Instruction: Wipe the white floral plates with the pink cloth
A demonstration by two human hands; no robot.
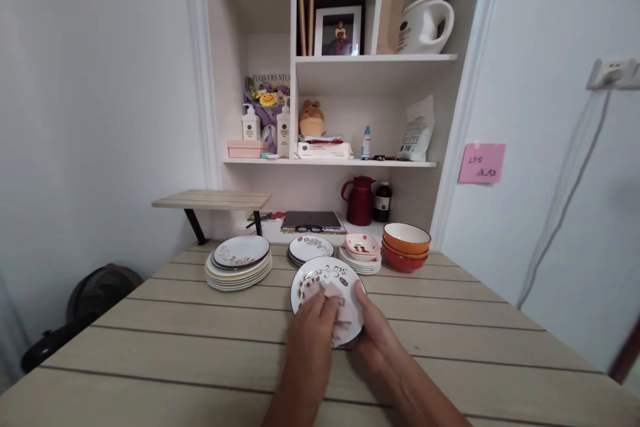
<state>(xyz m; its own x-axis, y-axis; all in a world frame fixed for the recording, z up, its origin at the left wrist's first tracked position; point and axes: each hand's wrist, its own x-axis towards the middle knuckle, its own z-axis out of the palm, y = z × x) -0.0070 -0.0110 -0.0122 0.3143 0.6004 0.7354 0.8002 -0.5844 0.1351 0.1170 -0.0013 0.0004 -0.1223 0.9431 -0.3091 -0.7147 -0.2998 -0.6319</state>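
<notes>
A white plate (353, 310) with a dark rim and brown floral pattern is held tilted toward me above the table. My right hand (375, 327) grips its right edge, thumb on the face and the other fingers hidden behind it. Pressed onto the plate's face is a pale pink cloth (344, 320), bunched under my left hand (315, 323), whose fingers are closed on it. Just behind lies a short stack of similar patterned plates (311, 248).
A taller plate stack (240, 263) stands left. Right of centre are small dishes (361, 257) and stacked orange and red bowls (406, 247). Behind sit a laptop (311, 220), glasses (309, 229) and a red jug (360, 201). A small raised shelf (213, 199) is at back left.
</notes>
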